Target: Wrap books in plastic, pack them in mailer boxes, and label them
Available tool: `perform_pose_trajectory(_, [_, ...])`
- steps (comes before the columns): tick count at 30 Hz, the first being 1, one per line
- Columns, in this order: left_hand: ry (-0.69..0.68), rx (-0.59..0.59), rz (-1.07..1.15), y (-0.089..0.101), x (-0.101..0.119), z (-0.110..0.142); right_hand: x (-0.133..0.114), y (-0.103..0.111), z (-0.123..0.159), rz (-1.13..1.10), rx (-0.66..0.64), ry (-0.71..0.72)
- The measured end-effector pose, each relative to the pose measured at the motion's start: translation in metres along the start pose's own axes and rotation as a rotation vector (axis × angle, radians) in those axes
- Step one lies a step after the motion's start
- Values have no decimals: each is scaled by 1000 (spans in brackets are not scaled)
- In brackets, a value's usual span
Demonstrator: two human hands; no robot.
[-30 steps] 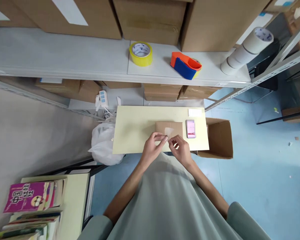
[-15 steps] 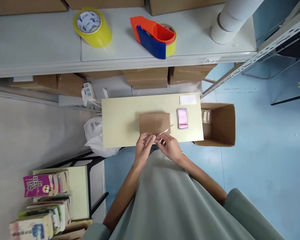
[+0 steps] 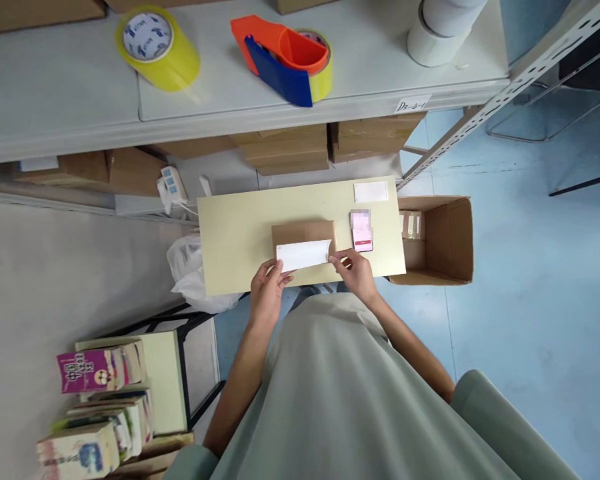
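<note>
A white paper label [image 3: 303, 256] is stretched between my two hands, over the near part of a small brown cardboard box [image 3: 300, 231] on the pale yellow table. My left hand [image 3: 267, 288] pinches the label's left end between thumb and fingers. At the other end, my right hand [image 3: 355, 272] has its thumb and forefinger closed on the label's right edge. I cannot tell whether the label touches the box. A phone [image 3: 362, 233] with a lit screen lies right of the box, and another white slip [image 3: 371, 192] is behind it.
An open carton [image 3: 446, 233] stands off the table's right end, a white plastic bag [image 3: 193, 275] off its left. On the shelf [image 3: 215, 67] are yellow tape [image 3: 180, 63], a tape dispenser [image 3: 285, 60] and white rolls [image 3: 433, 37]. Books [image 3: 90, 371] are stacked at lower left.
My hands were close together, fingertips almost meeting at a small piece of thin material. Now they are apart, holding the white label flat between them. The view has shifted nearer the table.
</note>
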State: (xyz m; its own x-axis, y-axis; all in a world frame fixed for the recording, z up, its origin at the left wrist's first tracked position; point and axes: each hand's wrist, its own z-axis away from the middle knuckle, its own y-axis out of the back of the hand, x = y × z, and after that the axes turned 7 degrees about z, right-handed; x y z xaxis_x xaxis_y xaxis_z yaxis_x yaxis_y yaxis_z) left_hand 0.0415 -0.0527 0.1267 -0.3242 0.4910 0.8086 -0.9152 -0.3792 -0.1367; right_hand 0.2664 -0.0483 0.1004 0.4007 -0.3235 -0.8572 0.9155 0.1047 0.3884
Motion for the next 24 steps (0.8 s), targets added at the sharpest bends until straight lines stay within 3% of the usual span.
perform_pose_trajectory(3, [63,13,109,6,-1,0,7,1,-4,-31,5,-95])
perform_pose_trajectory(11, [114,0,174,15,-9,-1,6,-8,5,-161,-56,-172])
perform_pose_trajectory(24, [100,-95,143,36,-45,-11,10,-19,20,-29,-48,-151])
